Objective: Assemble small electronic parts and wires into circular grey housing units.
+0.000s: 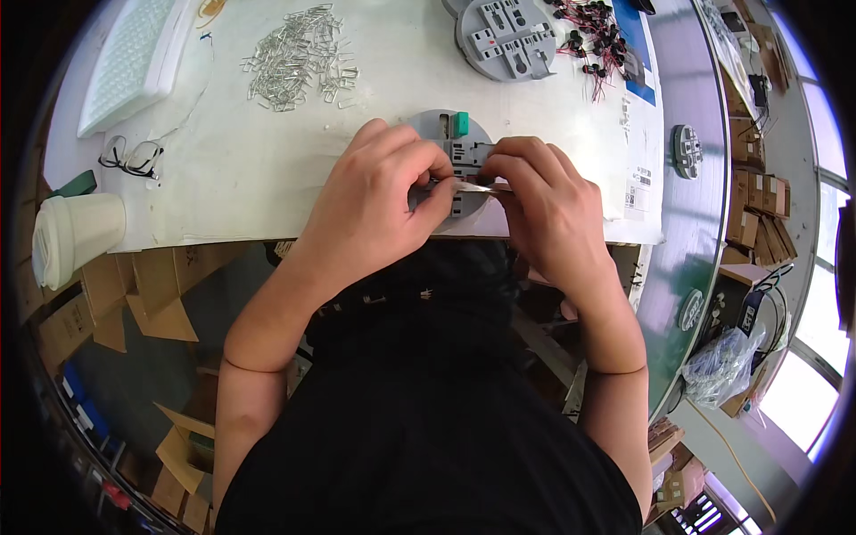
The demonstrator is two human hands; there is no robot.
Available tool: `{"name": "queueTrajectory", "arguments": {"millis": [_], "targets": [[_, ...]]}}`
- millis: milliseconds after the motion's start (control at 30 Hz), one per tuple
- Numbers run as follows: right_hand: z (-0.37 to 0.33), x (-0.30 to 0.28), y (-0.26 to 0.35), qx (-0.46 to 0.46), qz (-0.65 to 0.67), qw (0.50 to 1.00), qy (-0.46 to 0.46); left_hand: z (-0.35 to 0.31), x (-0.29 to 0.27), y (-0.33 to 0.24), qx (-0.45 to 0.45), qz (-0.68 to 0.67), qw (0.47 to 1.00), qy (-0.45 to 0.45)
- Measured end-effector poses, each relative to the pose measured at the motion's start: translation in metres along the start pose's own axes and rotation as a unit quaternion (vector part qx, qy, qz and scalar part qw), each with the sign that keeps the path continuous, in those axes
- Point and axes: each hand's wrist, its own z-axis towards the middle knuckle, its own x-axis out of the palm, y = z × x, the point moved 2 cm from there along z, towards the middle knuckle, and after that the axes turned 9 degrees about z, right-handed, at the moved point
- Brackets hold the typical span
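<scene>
Both my hands meet over a round grey plastic base [474, 207] near the table's front edge. Slots and dark ridges show on the base, and a green block [459, 124] stands at its far side. My left hand [379, 183] is closed, thumb and forefinger pinched at one end of a thin, pale, shiny strip [473, 187]. The other end of that strip lies between the pinched fingertips of my right hand [546, 198]. Whether it is metal, I cannot tell. My fingers hide much of the base.
A pile of bent metal wire clips [301, 58] lies at the far left. Stacked round grey bases [506, 40] and red-black wired parts [597, 36] sit at the back. Eyeglasses [131, 159], a pale lidded cup [80, 234] and a white foam tray [134, 62] are on the left.
</scene>
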Motion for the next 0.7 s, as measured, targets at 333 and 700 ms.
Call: {"name": "queueTrajectory", "arguments": {"millis": [333,700], "targets": [[0.007,-0.006,-0.002,-0.002,0.021,0.999,0.029,0.001,-0.001,0.004,0.0,-0.027,1.0,-0.005],[0.017,-0.015,-0.007,0.002,0.081,0.993,0.088,0.002,-0.004,0.006,0.001,-0.054,0.999,0.003]]}}
